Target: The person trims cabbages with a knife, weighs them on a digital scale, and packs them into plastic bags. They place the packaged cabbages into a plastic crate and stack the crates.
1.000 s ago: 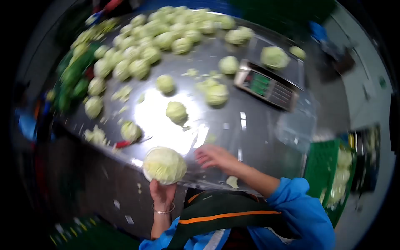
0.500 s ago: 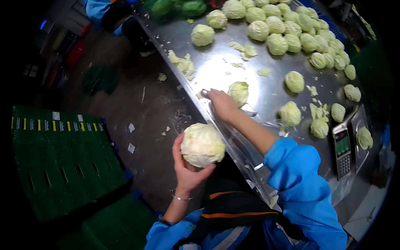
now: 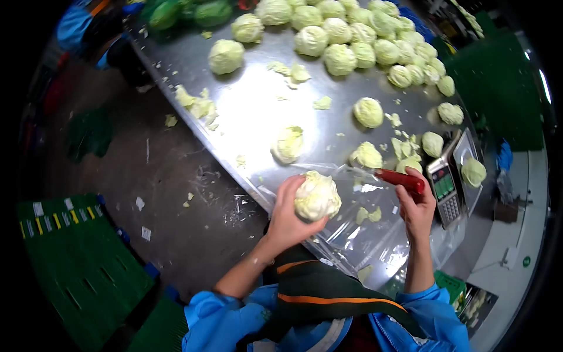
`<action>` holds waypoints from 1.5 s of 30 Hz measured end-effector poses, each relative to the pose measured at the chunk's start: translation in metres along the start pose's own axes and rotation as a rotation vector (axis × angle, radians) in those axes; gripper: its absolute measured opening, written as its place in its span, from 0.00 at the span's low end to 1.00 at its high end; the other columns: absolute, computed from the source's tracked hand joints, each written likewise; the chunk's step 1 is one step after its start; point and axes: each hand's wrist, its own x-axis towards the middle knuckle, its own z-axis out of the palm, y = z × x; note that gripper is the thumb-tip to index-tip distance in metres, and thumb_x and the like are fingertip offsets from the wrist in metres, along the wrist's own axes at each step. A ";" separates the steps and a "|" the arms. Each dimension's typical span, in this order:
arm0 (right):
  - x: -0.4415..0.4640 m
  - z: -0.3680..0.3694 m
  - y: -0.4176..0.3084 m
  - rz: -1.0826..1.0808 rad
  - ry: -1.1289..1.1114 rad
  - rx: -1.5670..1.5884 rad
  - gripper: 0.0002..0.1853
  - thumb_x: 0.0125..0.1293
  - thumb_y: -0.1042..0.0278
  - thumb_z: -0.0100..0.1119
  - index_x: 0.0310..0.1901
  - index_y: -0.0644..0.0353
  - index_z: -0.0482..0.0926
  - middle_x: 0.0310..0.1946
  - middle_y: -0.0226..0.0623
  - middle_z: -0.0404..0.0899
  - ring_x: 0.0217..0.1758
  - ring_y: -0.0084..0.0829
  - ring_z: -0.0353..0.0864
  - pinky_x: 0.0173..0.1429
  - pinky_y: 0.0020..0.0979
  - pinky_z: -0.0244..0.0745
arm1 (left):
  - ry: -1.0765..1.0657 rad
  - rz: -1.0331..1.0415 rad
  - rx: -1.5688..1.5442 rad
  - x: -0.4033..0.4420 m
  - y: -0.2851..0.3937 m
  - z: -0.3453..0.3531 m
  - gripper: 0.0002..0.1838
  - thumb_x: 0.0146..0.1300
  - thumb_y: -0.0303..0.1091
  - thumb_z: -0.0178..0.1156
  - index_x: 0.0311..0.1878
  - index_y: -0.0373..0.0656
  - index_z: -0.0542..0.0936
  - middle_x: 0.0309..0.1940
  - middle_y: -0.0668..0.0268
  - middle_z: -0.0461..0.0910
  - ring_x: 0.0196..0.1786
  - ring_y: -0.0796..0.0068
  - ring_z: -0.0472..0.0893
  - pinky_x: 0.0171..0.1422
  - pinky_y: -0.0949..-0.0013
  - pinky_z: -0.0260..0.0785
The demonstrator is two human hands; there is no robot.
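Observation:
My left hand grips a trimmed pale cabbage from its left side, over the table's near edge. In my right hand is a red-handled knife, its handle pointing left; the blade is hard to make out against the shiny plastic. Just beyond the held cabbage, another cabbage rests on the metal table. A further cabbage sits near the knife, and one more is partly behind my right hand. Clear plastic sheeting lies beneath both hands.
Many cabbages crowd the far side of the metal table. Loose leaves lie along its left edge. A scale bearing a cabbage stands at right. Green crates are lower left. Another person's blue sleeve shows top left.
My left hand has brought the cabbage over the table edge. My right hand has drawn back from the left edge toward the scale, and the red knife handle now shows. The view has shifted right.

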 end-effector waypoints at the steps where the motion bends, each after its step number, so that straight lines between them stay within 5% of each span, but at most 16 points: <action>1: -0.009 -0.012 -0.002 0.069 -0.024 0.080 0.23 0.60 0.78 0.56 0.58 0.60 0.68 0.39 0.38 0.77 0.34 0.25 0.77 0.35 0.21 0.72 | -0.019 -0.058 -0.036 0.005 -0.014 0.025 0.45 0.39 0.37 0.73 0.61 0.38 0.61 0.58 0.50 0.60 0.62 0.51 0.64 0.64 0.57 0.61; 5: -0.030 -0.024 0.012 0.110 -0.244 0.654 0.33 0.50 0.81 0.45 0.62 0.61 0.56 0.51 0.52 0.68 0.44 0.45 0.79 0.42 0.42 0.82 | 0.010 0.058 0.067 0.018 -0.049 0.074 0.45 0.39 0.36 0.73 0.62 0.38 0.60 0.57 0.49 0.60 0.61 0.50 0.64 0.63 0.56 0.62; 8: -0.039 -0.027 0.049 0.317 -0.005 0.677 0.25 0.62 0.72 0.47 0.61 0.61 0.56 0.45 0.46 0.70 0.35 0.36 0.78 0.42 0.41 0.81 | -0.101 0.020 0.097 0.022 -0.040 0.075 0.46 0.39 0.36 0.73 0.62 0.38 0.59 0.57 0.49 0.60 0.62 0.49 0.63 0.64 0.56 0.62; 12: -0.036 -0.040 0.045 0.100 0.151 0.289 0.29 0.65 0.67 0.50 0.65 0.62 0.54 0.45 0.44 0.71 0.32 0.33 0.77 0.41 0.37 0.81 | -0.092 0.037 0.106 0.012 -0.043 0.068 0.45 0.43 0.35 0.72 0.64 0.41 0.57 0.58 0.51 0.59 0.62 0.55 0.64 0.65 0.59 0.61; 14: -0.031 -0.058 0.036 -0.066 0.240 0.369 0.33 0.63 0.68 0.52 0.67 0.62 0.51 0.47 0.45 0.71 0.32 0.33 0.78 0.40 0.35 0.80 | -0.078 -0.253 -0.437 0.002 -0.039 0.059 0.48 0.42 0.33 0.72 0.66 0.41 0.54 0.60 0.53 0.59 0.64 0.58 0.63 0.67 0.59 0.59; 16: -0.023 -0.071 0.014 0.009 0.233 0.619 0.39 0.61 0.67 0.55 0.69 0.62 0.46 0.52 0.47 0.70 0.32 0.33 0.78 0.39 0.35 0.80 | -0.037 -0.539 -0.965 -0.004 -0.031 0.040 0.51 0.41 0.31 0.72 0.68 0.42 0.52 0.62 0.56 0.59 0.66 0.61 0.61 0.69 0.59 0.58; 20: -0.015 -0.096 0.022 0.198 -0.258 1.015 0.38 0.56 0.66 0.59 0.67 0.64 0.53 0.41 0.40 0.75 0.26 0.25 0.74 0.27 0.27 0.71 | -0.148 -0.501 -1.269 -0.004 -0.001 0.007 0.62 0.32 0.43 0.76 0.70 0.47 0.49 0.66 0.57 0.57 0.67 0.60 0.61 0.71 0.57 0.56; 23: -0.016 -0.075 0.026 0.227 0.043 -0.057 0.26 0.61 0.70 0.56 0.61 0.62 0.62 0.32 0.30 0.74 0.27 0.18 0.72 0.30 0.20 0.66 | -0.096 -0.425 -1.398 0.002 0.015 0.007 0.65 0.25 0.49 0.79 0.69 0.47 0.52 0.66 0.54 0.58 0.67 0.55 0.61 0.69 0.52 0.58; 24: -0.018 -0.072 0.027 0.150 0.099 -0.031 0.25 0.62 0.71 0.55 0.61 0.62 0.62 0.32 0.30 0.74 0.28 0.18 0.72 0.31 0.19 0.66 | -0.091 -0.394 -1.448 0.003 0.019 0.006 0.65 0.24 0.50 0.79 0.69 0.47 0.52 0.65 0.54 0.58 0.67 0.54 0.61 0.69 0.51 0.58; 26: -0.024 -0.069 0.028 0.003 0.216 0.010 0.23 0.63 0.72 0.53 0.60 0.62 0.63 0.34 0.31 0.74 0.31 0.18 0.73 0.34 0.18 0.67 | -0.140 -0.331 -1.274 0.004 0.025 -0.001 0.61 0.29 0.48 0.77 0.68 0.44 0.54 0.64 0.52 0.59 0.66 0.54 0.63 0.68 0.52 0.59; 30: -0.026 -0.055 0.014 -0.066 -0.035 0.100 0.21 0.64 0.74 0.51 0.59 0.59 0.64 0.42 0.39 0.75 0.40 0.21 0.74 0.43 0.23 0.71 | -0.223 -0.165 -0.577 0.019 0.025 -0.001 0.47 0.42 0.33 0.71 0.66 0.39 0.56 0.62 0.54 0.61 0.64 0.59 0.65 0.66 0.61 0.60; 33: -0.029 -0.017 0.038 -0.061 -0.179 -0.108 0.21 0.65 0.73 0.50 0.60 0.59 0.64 0.45 0.42 0.75 0.43 0.27 0.77 0.49 0.28 0.71 | -0.096 -0.173 -0.035 0.016 -0.022 0.038 0.44 0.42 0.35 0.71 0.64 0.37 0.60 0.59 0.55 0.63 0.60 0.61 0.67 0.63 0.62 0.63; 34: -0.029 -0.002 0.046 -0.182 -0.187 -0.219 0.21 0.65 0.73 0.50 0.60 0.58 0.64 0.45 0.41 0.75 0.43 0.29 0.77 0.50 0.30 0.71 | -0.059 -0.145 0.009 0.015 -0.031 0.048 0.43 0.42 0.35 0.71 0.63 0.37 0.61 0.58 0.55 0.63 0.60 0.61 0.66 0.64 0.62 0.62; 37: -0.044 0.020 0.067 -0.078 -0.287 -0.125 0.23 0.66 0.71 0.50 0.63 0.54 0.63 0.44 0.40 0.74 0.43 0.34 0.78 0.47 0.31 0.71 | 0.037 -0.102 0.093 0.008 -0.043 0.063 0.40 0.43 0.35 0.70 0.61 0.37 0.63 0.56 0.55 0.63 0.60 0.59 0.65 0.65 0.61 0.59; 41: -0.044 0.025 0.095 -0.098 -0.415 -0.380 0.25 0.65 0.66 0.51 0.64 0.47 0.64 0.39 0.41 0.73 0.40 0.43 0.76 0.44 0.35 0.71 | 0.054 -0.122 0.062 0.012 -0.044 0.064 0.41 0.41 0.32 0.71 0.59 0.36 0.63 0.55 0.53 0.63 0.60 0.55 0.64 0.64 0.60 0.59; 45: -0.042 0.027 0.092 -0.043 -0.469 -0.442 0.22 0.65 0.65 0.52 0.61 0.43 0.68 0.36 0.37 0.73 0.36 0.41 0.77 0.39 0.35 0.73 | 0.065 -0.128 0.051 0.011 -0.045 0.065 0.41 0.41 0.32 0.71 0.59 0.36 0.62 0.55 0.53 0.63 0.60 0.55 0.64 0.64 0.59 0.58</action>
